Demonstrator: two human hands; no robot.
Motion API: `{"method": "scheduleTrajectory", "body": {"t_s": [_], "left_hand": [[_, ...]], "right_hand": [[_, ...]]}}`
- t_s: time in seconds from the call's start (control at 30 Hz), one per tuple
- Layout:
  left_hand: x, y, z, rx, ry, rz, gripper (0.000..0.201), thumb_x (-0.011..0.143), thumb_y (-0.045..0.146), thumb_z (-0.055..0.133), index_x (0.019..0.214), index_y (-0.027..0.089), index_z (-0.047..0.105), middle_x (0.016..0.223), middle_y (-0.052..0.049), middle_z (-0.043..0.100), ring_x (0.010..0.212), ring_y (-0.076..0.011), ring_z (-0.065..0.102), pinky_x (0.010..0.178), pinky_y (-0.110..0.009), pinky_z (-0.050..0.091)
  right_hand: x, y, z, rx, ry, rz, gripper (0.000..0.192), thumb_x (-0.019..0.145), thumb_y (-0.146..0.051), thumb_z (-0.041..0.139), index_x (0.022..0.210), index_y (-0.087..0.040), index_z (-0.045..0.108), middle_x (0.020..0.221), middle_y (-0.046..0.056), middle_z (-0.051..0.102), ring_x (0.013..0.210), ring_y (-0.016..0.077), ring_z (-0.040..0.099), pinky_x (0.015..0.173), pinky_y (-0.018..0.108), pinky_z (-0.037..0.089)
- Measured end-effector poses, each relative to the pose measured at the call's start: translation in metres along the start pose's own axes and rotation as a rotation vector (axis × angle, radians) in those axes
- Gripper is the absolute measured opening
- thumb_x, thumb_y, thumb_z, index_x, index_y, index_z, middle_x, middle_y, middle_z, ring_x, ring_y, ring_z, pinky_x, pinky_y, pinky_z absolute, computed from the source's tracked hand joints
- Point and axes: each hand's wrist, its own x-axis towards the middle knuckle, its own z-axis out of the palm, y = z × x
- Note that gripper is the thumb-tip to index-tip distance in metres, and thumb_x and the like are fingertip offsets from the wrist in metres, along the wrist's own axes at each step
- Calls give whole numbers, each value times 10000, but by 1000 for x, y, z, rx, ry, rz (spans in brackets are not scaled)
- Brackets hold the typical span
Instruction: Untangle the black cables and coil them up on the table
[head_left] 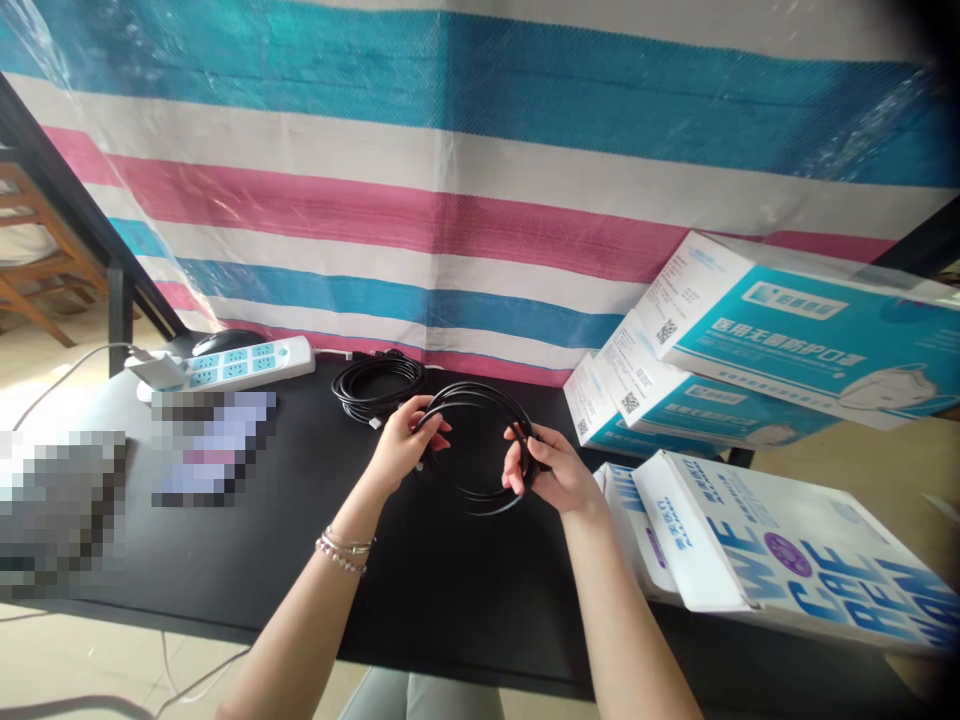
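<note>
Both forearms entered from below. The left hand [405,440] was closed on the left rim of a coiled black cable [476,450]; the right hand [551,470] gripped its right rim. The coil hung between them above the black table [225,560], a second coil [375,388] just beyond the left hand.

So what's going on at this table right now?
A person holds a coiled black cable over a black table, the left hand gripping one side of the loop and the right hand the other. A second coiled cable lies behind it, near a white power strip. Boxes are stacked at the right.
</note>
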Motion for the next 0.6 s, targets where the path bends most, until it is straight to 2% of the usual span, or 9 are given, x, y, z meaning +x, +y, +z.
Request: {"method": "scheduleTrajectory", "body": {"t_s": [0.1, 0.23, 0.43, 0.6], "left_hand": [[-3, 6, -1, -121, -63, -139, 401, 690, 353, 677, 995, 135, 537, 791, -58, 667, 626, -137, 641, 601, -248, 510], [-4, 13, 0, -279, -65, -227, 473, 708, 372, 671, 1086, 128, 524, 880, -96, 675, 672, -139, 647, 646, -263, 523], [-1, 11, -2, -442, -101, -272, 459, 803, 483, 514, 1116, 148, 511, 979, -138, 662, 728, -180, 667, 678, -317, 541], [0, 7, -5, -426, -62, -295, 341, 758, 339, 622, 1034, 167, 522, 890, -101, 681, 675, -176, 672, 651, -309, 549]], "right_hand": [[3, 1, 0, 57, 108, -35, 252, 765, -336, 637, 921, -139, 638, 621, 11, 667, 392, 88, 541, 511, 274, 503], [5, 0, 1, 99, 202, -29, 239, 751, -321, 640, 899, -134, 657, 607, 0, 654, 371, 60, 487, 488, 250, 498], [5, -1, -2, 169, 212, -33, 194, 757, -302, 620, 874, -158, 678, 598, -22, 647, 303, 24, 383, 427, 219, 448], [5, 1, -2, 184, 192, -23, 198, 760, -288, 615, 890, -149, 672, 575, -28, 632, 273, 7, 322, 400, 207, 415]]}}
